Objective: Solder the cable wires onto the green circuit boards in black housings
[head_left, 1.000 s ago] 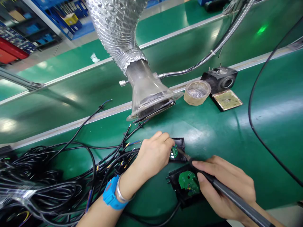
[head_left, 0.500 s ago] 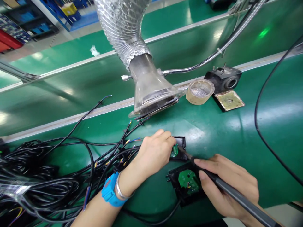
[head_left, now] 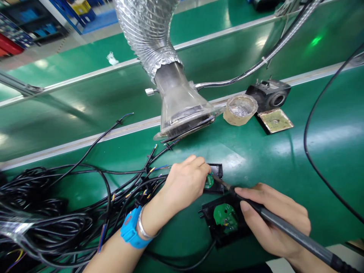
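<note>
My right hand (head_left: 273, 220) is wrapped round the dark handle of a soldering iron (head_left: 287, 229). The iron's tip reaches the small green circuit board (head_left: 209, 182) in the farther black housing (head_left: 218, 186). At the left side of that board my left hand (head_left: 187, 178) is closed in a pinch; its fingertips are turned away, so what they hold is hidden. Nearer to me lies a second black housing (head_left: 211, 219), with a larger green circuit board (head_left: 224, 218) and small wires inside. A black cable leaves its lower side.
A big heap of black cables (head_left: 51, 212) with bared coloured ends fills the left. Over the bench hangs a fume extractor hood (head_left: 182, 102) on a foil duct. A soldering iron stand (head_left: 269, 94) with a sponge tray (head_left: 275, 121) and a round pot (head_left: 240, 110) stand at the back.
My right hand and the soldering iron's handle have shifted very slightly, the tip staying at the small board. My left hand keeps its pinch there. The view has moved a little.
</note>
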### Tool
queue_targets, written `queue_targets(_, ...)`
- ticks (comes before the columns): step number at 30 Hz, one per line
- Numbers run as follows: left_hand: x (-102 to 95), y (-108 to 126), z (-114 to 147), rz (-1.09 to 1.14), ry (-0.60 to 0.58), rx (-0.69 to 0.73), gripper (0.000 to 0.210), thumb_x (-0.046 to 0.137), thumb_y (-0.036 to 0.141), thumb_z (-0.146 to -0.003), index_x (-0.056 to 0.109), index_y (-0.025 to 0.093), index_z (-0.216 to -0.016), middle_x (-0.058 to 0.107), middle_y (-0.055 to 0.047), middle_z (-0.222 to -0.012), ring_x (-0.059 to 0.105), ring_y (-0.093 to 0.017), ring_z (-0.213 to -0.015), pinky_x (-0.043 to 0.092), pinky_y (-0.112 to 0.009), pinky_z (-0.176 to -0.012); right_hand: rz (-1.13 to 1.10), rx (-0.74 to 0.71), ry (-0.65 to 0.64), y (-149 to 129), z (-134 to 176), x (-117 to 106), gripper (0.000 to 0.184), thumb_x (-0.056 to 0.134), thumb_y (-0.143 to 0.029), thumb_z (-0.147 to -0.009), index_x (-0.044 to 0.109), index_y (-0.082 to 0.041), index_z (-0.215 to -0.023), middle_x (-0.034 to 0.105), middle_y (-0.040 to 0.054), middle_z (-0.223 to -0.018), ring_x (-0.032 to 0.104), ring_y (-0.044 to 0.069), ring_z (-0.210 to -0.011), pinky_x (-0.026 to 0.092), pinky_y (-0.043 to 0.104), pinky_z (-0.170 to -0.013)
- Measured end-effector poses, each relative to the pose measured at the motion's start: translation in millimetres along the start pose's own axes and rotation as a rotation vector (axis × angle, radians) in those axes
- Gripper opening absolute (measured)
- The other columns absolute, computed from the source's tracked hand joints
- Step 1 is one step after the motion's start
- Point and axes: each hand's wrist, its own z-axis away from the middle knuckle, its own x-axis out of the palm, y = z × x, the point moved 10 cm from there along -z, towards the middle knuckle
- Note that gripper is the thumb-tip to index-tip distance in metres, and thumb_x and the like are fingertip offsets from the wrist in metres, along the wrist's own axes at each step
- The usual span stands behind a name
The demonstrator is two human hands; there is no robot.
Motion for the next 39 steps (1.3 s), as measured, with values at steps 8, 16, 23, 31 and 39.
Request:
queue_targets(8, -2.8, 0, 0, -0.008, 0.031, -0.004, 0.016, 0.046, 0.021, -0.09, 0.062, 0.021, -0.087, 0.058, 0.0, -0.081, 0.048, -0.016, -0.079, 0.029, -0.029, -0.051, 0.015, 0.004, 0.012, 1, -1, -1, 0.018, 0.057, -0.007, -0.078, 0.067, -0.012, -0.092, 0.058, 0.0009, -0.068, 0.054, 0.006, -0.058, 0.046, 0.019, -0.052)
queue_targets(16, 0.0, 0, 0, -0.026, 0.007, -0.012, 0.018, 0.045, 0.023, -0.091, 0.063, 0.021, -0.089, 0.058, -0.001, -0.082, 0.049, -0.017, -0.08, 0.032, -0.029, -0.052, -0.03, -0.024, 0.05, -2, 2, -1, 0.025, 0.057, -0.007, -0.076, 0.068, -0.014, -0.097, 0.057, 0.0021, -0.065, 0.052, 0.011, -0.054, 0.046, 0.024, -0.048)
queue_targets(23, 1.4, 0, 1, -0.021, -0.016, -0.002, 0.019, 0.043, 0.023, -0.092, 0.062, 0.021, -0.092, 0.058, 0.0, -0.084, 0.05, -0.017, -0.082, 0.034, -0.029, -0.054, -0.036, -0.032, 0.054, -3, 2, -1, 0.027, 0.058, -0.004, -0.074, 0.068, -0.013, -0.097, 0.058, 0.0035, -0.066, 0.053, 0.012, -0.056, 0.046, 0.025, -0.049)
queue_targets(31, 2.2, 0, -1, -0.032, -0.023, -0.005, 0.019, 0.044, 0.022, -0.091, 0.063, 0.021, -0.091, 0.058, -0.001, -0.083, 0.05, -0.018, -0.082, 0.035, -0.03, -0.054, -0.052, -0.057, 0.029, -5, 5, 3, 0.031, 0.058, -0.004, -0.074, 0.066, -0.014, -0.102, 0.06, 0.0039, -0.072, 0.053, 0.012, -0.059, 0.047, 0.027, -0.05)
queue_targets(39, 0.2, 1, -1, -0.026, -0.018, 0.001, 0.018, 0.046, 0.021, -0.09, 0.063, 0.02, -0.089, 0.058, -0.001, -0.082, 0.051, -0.017, -0.08, 0.036, -0.029, -0.054, -0.018, -0.145, 0.008, -10, 15, 6, 0.036, 0.06, 0.0, -0.069, 0.065, -0.011, -0.103, 0.062, 0.0069, -0.076, 0.054, 0.014, -0.062, 0.048, 0.03, -0.053)
